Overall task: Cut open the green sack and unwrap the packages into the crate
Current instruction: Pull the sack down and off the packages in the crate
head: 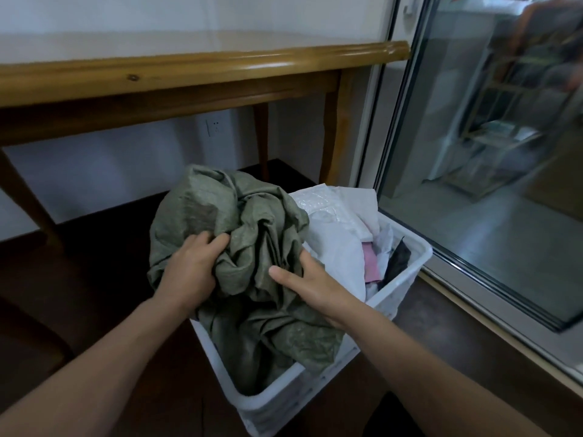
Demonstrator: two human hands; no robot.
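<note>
The crumpled green sack (252, 222) fills the 9 o'clock side of the white crate (407, 275). White packages (337, 250) lie at 3 o'clock. The left grip (189, 272) and the right grip (310, 285) are both clamped on the sack's folds.

One sack (252, 234), one crate (277, 405), two hands (189, 272) (312, 287).

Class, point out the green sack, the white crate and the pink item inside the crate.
green sack (252, 222), head view, crumpled upper folds.
white crate (400, 285), head view, right wall.
pink item (370, 261), head view, flat face.
</note>
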